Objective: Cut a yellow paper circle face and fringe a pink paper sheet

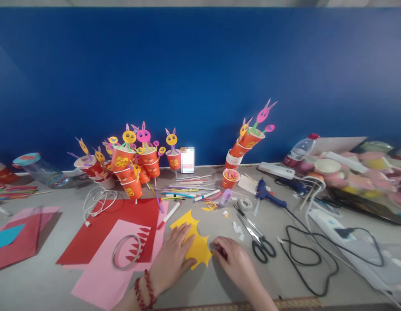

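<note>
A yellow sheet of paper (202, 250) with scalloped, cut-away edges lies on the grey table in front of me. My left hand (176, 255), a red bead bracelet at its wrist, rests flat on the sheet with its fingers stretched out. Just beyond the sheet's right edge, my right hand (233, 261) has its fingers curled together at the tips. Whether anything is between those fingertips is hidden. Black-handled scissors (260, 246) lie to the right of this hand. Small yellow cut-outs (209, 206) and white paper scraps (238, 230) are scattered behind the sheet.
Pink paper (103, 263) and red paper (84, 239) lie on the left, under a ring of tape (118, 255). Orange cups (123, 159) bearing rabbit figures stand behind. A blue glue gun (270, 194), its black cable (317, 235) and a power strip (330, 224) occupy the right.
</note>
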Available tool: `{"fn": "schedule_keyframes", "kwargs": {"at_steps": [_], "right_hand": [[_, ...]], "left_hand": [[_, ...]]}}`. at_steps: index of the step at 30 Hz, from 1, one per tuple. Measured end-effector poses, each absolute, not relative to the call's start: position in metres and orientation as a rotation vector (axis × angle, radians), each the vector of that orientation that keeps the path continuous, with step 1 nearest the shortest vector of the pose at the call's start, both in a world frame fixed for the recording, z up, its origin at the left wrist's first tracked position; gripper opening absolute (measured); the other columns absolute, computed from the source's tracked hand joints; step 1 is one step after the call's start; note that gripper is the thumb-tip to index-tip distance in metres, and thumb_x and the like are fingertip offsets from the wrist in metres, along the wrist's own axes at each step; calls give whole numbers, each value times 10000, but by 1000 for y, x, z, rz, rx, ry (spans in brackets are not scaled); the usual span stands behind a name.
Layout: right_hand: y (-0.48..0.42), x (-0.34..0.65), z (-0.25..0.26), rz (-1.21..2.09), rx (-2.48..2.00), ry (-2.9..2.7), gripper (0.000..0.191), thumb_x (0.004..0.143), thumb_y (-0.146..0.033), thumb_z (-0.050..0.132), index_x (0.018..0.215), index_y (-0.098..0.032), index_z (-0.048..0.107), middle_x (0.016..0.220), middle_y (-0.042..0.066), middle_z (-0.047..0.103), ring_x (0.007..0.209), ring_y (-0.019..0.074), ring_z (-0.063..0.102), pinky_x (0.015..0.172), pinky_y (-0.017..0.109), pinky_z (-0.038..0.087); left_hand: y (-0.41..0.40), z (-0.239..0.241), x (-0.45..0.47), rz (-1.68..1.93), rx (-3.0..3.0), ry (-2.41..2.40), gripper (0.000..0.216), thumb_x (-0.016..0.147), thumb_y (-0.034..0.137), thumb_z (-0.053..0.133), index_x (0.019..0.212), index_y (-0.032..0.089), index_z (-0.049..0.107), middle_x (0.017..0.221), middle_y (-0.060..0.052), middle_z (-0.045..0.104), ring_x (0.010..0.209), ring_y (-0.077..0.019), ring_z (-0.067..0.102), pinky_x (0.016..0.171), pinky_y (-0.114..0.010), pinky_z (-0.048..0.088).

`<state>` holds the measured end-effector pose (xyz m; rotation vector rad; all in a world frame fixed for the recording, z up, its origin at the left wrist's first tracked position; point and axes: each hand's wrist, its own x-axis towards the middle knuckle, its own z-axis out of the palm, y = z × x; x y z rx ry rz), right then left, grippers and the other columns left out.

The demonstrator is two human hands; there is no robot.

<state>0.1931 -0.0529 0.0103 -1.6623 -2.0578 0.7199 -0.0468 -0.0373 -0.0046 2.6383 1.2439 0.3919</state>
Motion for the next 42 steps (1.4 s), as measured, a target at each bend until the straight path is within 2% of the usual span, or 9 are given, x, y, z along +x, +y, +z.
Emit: {"fn": "schedule_keyframes", "kwargs": {"at_steps": [6, 14, 16, 21, 28, 31, 36, 39, 42], "right_hand": [[-54, 184, 16, 736, -1610, -2170, 294, 813, -90, 468, 961, -236, 676, 899, 40, 677, 871, 219, 624, 730, 265, 426], [-49, 202, 24, 736, -1501, -2116, 194, 880, -185, 506, 890, -246, 690, 850, 23, 711, 802, 201, 656, 706, 256, 454], [-36, 230, 30, 561, -1616, -1951, 208, 921, -284, 486, 933, -241, 689, 897, 48, 726, 748, 207, 659, 705, 286, 476], [8, 292, 49, 111, -1845, -1801, 269, 887, -404, 494, 953, -227, 686, 938, 98, 738, 841, 271, 675, 724, 341, 499], [14, 272, 37, 192, -1612, -1919, 282, 904, -426, 473, 975, -247, 678, 1039, 88, 735, 915, 271, 698, 775, 351, 535], [-1, 259, 24, 347, -1546, -1904, 255, 906, -431, 499, 955, -265, 686, 1026, 77, 739, 863, 254, 711, 753, 332, 549], [-19, 259, 12, 436, -1580, -1847, 259, 913, -438, 488, 865, -274, 683, 964, 72, 751, 842, 258, 706, 726, 320, 554], [-23, 263, 11, 405, -1608, -1828, 258, 916, -442, 485, 851, -276, 672, 935, 71, 752, 830, 261, 703, 695, 314, 545], [-23, 268, 13, 367, -1616, -1851, 253, 923, -424, 480, 851, -268, 665, 926, 68, 748, 832, 255, 701, 716, 319, 536]], "left_hand": [[-39, -8, -45, 382, 2624, 1242, 601, 829, 270, 718, 1380, 245, 477, 1516, -125, 424, 1405, -316, 377, 1125, -575, 369], [-36, -5, -63, 368, 2690, 1089, 554, 878, 56, 531, 1385, 272, 473, 1531, -91, 409, 1422, -276, 361, 1130, -578, 362], [-36, -7, -66, 391, 2709, 1083, 536, 886, 58, 518, 1375, 276, 485, 1528, -82, 414, 1423, -277, 358, 1124, -579, 370], [-39, -11, -65, 423, 2706, 1093, 498, 882, 98, 567, 1349, 262, 515, 1512, -90, 439, 1401, -280, 395, 1103, -544, 421], [-45, 11, -76, 514, 2623, 1221, 329, 936, 159, 508, 1233, 261, 605, 1415, -75, 550, 1344, -265, 471, 1131, -548, 376], [-44, 19, -103, 700, 2498, 1488, 281, 951, 220, 502, 1194, 254, 638, 1306, -102, 616, 1230, -277, 568, 1050, -502, 472], [-41, 22, -149, 915, 2160, 1820, 242, 984, 329, 439, 992, 221, 656, 1056, -90, 672, 932, -226, 679, 742, -327, 601], [-41, 24, -153, 902, 2096, 1793, 241, 985, 358, 451, 913, 214, 631, 935, -70, 678, 835, -201, 673, 695, -286, 588], [-39, 24, -141, 820, 2174, 1742, 256, 990, 362, 447, 897, 219, 639, 946, -74, 688, 841, -206, 668, 713, -295, 578]]}}
